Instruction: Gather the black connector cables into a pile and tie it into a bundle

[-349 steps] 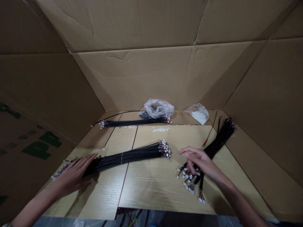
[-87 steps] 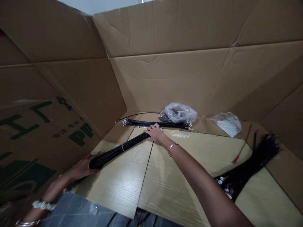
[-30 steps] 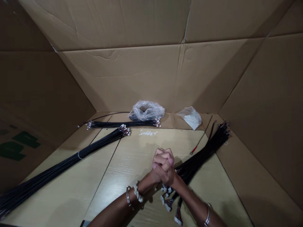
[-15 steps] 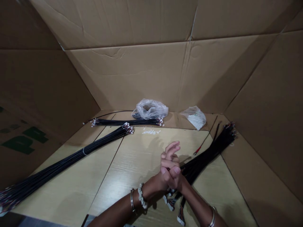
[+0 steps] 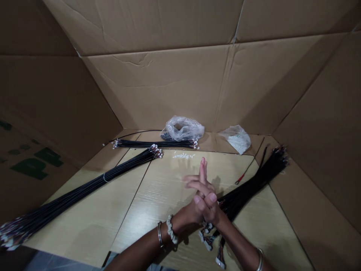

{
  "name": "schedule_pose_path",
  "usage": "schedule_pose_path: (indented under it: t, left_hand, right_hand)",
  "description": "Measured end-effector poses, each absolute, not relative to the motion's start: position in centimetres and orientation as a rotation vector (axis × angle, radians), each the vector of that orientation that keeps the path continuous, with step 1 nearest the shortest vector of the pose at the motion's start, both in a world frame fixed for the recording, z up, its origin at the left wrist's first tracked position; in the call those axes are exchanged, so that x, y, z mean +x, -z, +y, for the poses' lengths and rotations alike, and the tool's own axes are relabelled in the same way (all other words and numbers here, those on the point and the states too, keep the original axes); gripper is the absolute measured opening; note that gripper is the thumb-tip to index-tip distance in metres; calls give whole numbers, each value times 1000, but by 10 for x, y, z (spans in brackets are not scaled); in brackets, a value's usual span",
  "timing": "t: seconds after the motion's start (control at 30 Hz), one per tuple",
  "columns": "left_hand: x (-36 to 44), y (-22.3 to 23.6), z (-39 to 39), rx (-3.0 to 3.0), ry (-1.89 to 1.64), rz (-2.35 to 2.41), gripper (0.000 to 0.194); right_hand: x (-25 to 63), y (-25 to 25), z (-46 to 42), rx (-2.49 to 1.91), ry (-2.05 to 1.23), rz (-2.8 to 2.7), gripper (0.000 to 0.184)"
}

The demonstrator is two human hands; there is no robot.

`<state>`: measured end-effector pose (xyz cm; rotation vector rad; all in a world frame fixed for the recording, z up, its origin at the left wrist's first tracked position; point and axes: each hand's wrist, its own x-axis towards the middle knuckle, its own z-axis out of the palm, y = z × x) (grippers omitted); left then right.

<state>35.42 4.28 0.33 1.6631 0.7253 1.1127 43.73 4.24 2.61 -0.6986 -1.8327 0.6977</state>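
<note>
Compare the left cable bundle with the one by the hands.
The left cable bundle has a thin band; none shows on the right bundle. The left bundle lies apart from the hands; the right fans out under the wrists. Both are black wires with small connectors.

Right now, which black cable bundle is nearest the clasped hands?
The bundle at right, passing under the right forearm; the other bundles lie apart, at left and along the back.

This is a cable-assembly workstation: a wood-grain tabletop [image 5: 84, 226] walled by cardboard sheets [image 5: 158, 86], laid with bundled black connector cables [image 5: 126, 165].
</note>
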Motion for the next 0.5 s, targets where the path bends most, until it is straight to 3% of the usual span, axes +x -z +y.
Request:
schedule_pose_path:
  t: [0.2,0.5]
  left_hand:
    - [351,-17,41,1550,-1084,653,81]
    - [346,-3,34,1686,-1096,526,69]
  right_hand:
    - [436,-19,43,-746,-678,-1834,56]
    - [452,-35,52,-741,-671,-1616,57]
